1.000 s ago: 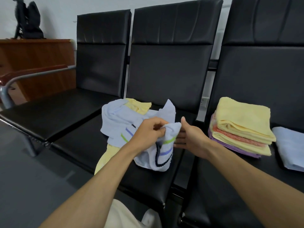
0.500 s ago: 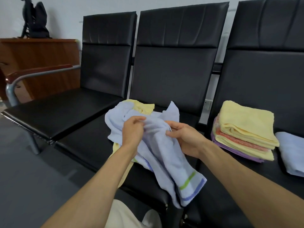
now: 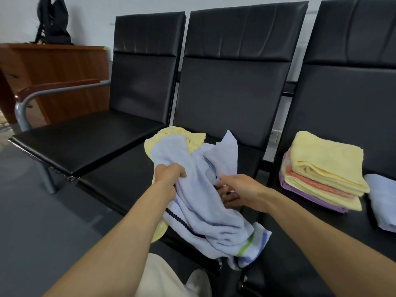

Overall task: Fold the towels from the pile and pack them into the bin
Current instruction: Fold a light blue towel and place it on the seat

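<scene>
Black bench seat [image 3: 120, 181], centre frame: blue striped towel [image 3: 203, 215] bunched over it. My left hand [image 3: 169, 174] fists its edge; right hand [image 3: 242, 189] spread, touching cloth. I'd find corners, shake flat first.

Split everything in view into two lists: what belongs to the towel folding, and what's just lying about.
In the job:
left hand, gripping the blue striped towel
right hand, at its folds
yellow towel underneath
folded stack
folded blue towel beside the stack
No bin is in view.

Lying about:
black backpack
wooden cabinet
wall socket
</scene>
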### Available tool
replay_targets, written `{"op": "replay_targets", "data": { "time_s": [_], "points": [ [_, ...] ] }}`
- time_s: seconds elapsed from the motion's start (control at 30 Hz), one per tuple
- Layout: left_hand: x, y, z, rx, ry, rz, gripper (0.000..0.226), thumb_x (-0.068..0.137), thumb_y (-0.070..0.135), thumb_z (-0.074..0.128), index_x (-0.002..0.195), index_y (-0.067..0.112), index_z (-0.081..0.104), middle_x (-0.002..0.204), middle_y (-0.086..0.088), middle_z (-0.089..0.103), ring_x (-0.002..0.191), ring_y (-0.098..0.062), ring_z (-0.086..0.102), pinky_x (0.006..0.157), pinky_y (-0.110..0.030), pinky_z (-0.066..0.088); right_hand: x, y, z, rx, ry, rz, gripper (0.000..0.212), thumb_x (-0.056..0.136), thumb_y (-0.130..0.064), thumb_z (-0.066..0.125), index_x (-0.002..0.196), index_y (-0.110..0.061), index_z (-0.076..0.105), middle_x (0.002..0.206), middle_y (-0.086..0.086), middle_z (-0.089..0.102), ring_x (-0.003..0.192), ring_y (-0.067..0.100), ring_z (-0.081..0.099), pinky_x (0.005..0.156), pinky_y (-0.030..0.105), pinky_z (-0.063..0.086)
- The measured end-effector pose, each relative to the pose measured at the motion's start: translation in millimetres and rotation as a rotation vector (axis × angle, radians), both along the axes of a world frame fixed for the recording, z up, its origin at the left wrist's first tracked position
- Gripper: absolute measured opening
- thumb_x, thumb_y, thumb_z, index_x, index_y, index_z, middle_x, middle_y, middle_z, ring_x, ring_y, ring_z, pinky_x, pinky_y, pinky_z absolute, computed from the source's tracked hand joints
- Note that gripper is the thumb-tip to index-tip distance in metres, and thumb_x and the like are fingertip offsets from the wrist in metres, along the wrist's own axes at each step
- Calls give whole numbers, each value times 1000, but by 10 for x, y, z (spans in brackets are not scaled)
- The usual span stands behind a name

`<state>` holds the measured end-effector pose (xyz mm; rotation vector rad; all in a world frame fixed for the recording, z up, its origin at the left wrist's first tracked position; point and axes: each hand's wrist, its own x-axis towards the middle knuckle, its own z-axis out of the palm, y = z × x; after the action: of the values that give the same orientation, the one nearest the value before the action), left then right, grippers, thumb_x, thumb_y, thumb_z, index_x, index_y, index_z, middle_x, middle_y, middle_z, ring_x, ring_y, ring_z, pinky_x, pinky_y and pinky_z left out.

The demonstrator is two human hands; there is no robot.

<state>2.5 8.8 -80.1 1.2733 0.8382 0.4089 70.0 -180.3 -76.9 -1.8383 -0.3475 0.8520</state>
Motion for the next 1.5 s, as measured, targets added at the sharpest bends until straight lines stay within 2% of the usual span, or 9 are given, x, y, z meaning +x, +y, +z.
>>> {"op": "replay_targets", "data": {
  "time_s": [0.23, 0.33, 0.43, 0.6, 0.73, 1.0, 1.1, 1.3, 1.5],
  "points": [
    [-62, -24, 76, 47, 71, -167, 14, 77, 3, 48, 70, 7, 60, 50, -1, 55, 51, -19, 47, 53, -25, 38, 32, 427, -207, -175, -316, -56, 36, 78, -42, 75, 80, -14, 52, 72, 7, 48, 64, 17, 47, 53, 27, 39],
    [-14, 47, -13, 157, 175, -130, 12, 81, 10, 59, 82, 3, 69, 86, -8, 72, 75, -28, 62, 66, -30, 50, 32, 472, -220, -226, -380, -21, 30, 79, -35, 75, 80, -13, 55, 77, 7, 50, 70, 17, 47, 61, 28, 40],
    [-25, 60, -60, 237, 241, -63, 36, 76, 5, 66, 110, -3, 58, 128, -17, 45, 76, -26, 55, 61, -29, 46, 26, 421, -144, -220, -408, -33, 33, 90, -26, 62, 89, 7, 61, 80, 8, 48, 71, 20, 44, 60, 30, 39],
    [-57, 82, -104, 128, 126, -90, 21, 65, -15, 69, 83, -7, 60, 80, -19, 64, 66, -26, 62, 63, -32, 52, -38, 298, -113, -248, -739, -127, 26, 94, -15, 48, 95, 5, 65, 78, 20, 62, 74, 37, 55, 61, 39, 47],
    [-88, 47, -166, 513, 260, -238, 31, 85, 6, 62, 67, 16, 38, 72, -4, 51, 63, -15, 49, 53, -24, 39, -105, 253, -120, -280, -862, -162, 21, 88, -3, 46, 69, 3, 53, 63, 16, 49, 62, 35, 36, 53, 41, 37],
    [-193, -3, -134, 1106, 483, -250, 18, 87, 7, 42, 74, 18, 47, 72, 4, 49, 78, -22, 47, 77, -32, 26, -219, 397, 199, 167, -116, -327, 24, 96, -22, 38, 82, -17, 56, 81, 0, 57, 73, 16, 52, 63, 27, 40],
    [-177, -41, -35, 827, 215, -190, 21, 89, 21, 45, 72, 20, 57, 72, 4, 56, 77, -21, 48, 75, -34, 27, -155, 387, 342, 368, -36, -345, 48, 87, -49, 57, 130, -30, 54, 124, -1, 62, 111, 17, 60, 95, 33, 49],
    [-159, -395, 460, 267, 23, -442, 70, 97, 65, 17, 86, 19, 69, 81, -1, 71, 83, -17, 63, 74, -25, 48, -199, 129, 1029, 438, -276, -290, 34, 89, -17, 61, 122, -10, 56, 119, 11, 63, 110, 27, 62, 97, 47, 51],
    [-140, -661, 1037, 67, -173, -643, 53, 92, 72, 25, 121, 41, 56, 112, -15, 67, 91, -23, 58, 82, -33, 47, -304, -408, 1762, 703, -311, -376, 22, 94, -11, 58, 116, -8, 56, 109, 10, 65, 97, 24, 66, 77, 36, 56]
  ]
}}
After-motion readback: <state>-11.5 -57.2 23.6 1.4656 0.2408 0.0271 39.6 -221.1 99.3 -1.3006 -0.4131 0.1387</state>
